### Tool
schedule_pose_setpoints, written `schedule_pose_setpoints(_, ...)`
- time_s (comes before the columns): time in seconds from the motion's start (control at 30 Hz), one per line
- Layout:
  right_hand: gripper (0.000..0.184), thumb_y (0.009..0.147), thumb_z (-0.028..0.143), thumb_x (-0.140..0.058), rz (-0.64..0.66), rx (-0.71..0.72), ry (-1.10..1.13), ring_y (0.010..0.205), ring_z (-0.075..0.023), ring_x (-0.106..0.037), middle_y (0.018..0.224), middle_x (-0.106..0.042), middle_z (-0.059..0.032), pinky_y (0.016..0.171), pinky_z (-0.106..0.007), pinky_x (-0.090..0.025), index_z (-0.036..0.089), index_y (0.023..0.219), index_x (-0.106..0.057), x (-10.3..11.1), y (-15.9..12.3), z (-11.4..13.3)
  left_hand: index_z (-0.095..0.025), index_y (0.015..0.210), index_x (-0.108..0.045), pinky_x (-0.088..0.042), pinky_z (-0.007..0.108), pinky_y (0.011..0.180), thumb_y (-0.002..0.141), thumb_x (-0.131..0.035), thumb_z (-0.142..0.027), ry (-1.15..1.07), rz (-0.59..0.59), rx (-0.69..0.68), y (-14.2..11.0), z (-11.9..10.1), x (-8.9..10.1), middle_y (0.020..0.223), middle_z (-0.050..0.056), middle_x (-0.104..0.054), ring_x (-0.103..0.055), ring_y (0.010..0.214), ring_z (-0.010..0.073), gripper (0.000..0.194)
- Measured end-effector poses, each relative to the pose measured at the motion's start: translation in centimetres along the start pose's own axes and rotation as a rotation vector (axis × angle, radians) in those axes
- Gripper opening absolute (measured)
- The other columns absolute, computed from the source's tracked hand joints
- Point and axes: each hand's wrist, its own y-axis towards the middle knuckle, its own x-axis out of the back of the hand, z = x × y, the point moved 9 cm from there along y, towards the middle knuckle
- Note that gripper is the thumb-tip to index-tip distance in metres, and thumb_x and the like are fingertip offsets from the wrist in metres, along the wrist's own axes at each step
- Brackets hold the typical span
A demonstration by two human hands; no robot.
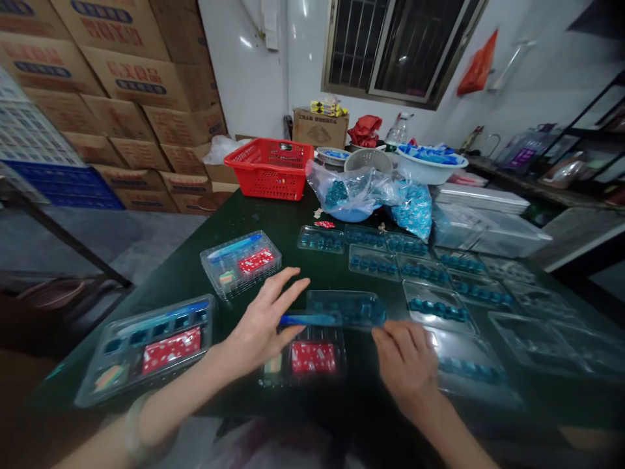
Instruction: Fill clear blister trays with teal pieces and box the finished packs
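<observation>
My left hand (263, 316) is open, thumb and fingers spread around the left end of a long blue pen-like stick (307, 319). My right hand (409, 358) has its fingertips closed on the right end of a clear plastic tray (346, 301) with blue pieces in it. Just below this lies another clear tray with a red patterned packet (313, 357) and a pale striped block (272, 365). To the left are a filled tray (159, 348) and a stack of filled trays (241, 260), each with a blue stick, a red packet and a striped block.
Several clear trays with blue pieces (437, 309) cover the table's right side. At the back stand a red basket (268, 169), a plastic bag over a blue bowl (351, 212), a white basin (424, 170) and stacked clear packaging (488, 228). Cardboard boxes (141, 85) rise at left.
</observation>
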Motion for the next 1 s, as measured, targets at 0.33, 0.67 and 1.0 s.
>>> schedule_pose_setpoints(0.33, 0.015, 0.077, 0.011, -0.053, 0.089, 0.020, 0.353, 0.078, -0.0190, -0.051, 0.080, -0.061, -0.0056, 0.069, -0.034, -0.037, 0.018, 0.087, -0.060, 2.4, 1.3, 5.2, -0.012, 0.116, -0.049, -0.044, 0.045, 0.084, 0.078, -0.051, 0.000, -0.030, -0.174, -0.383, -2.7, -3.2, 1.4, 0.109, 0.016, -0.053, -0.045, 0.107, 0.0269, 0.040)
schedule_pose_setpoints(0.67, 0.022, 0.081, 0.019, -0.049, 0.352, -0.133, 0.347, 0.059, -0.0155, -0.048, 0.059, -0.055, -0.0003, 0.057, -0.030, -0.028, 0.020, 0.060, -0.055, -1.2, 4.4, 7.0, -0.011, 0.114, -0.049, -0.042, 0.041, 0.076, 0.080, -0.049, -0.003, 0.065, -0.164, -0.416, -3.0, -3.9, 0.5, 0.104, 0.015, -0.055, -0.049, 0.100, 0.0262, 0.034)
schedule_pose_setpoints(1.0, 0.013, 0.074, 0.013, -0.050, 0.458, -0.227, 0.458, 0.060, -0.0132, -0.050, 0.062, -0.057, 0.0016, 0.056, -0.027, -0.029, 0.020, 0.062, -0.052, -4.2, 4.4, 7.3, -0.013, 0.112, -0.049, -0.040, 0.040, 0.073, 0.082, -0.045, -0.004, 0.112, -0.201, -0.340, -3.7, -3.0, 1.0, 0.103, 0.014, -0.054, -0.049, 0.098, 0.0257, 0.032)
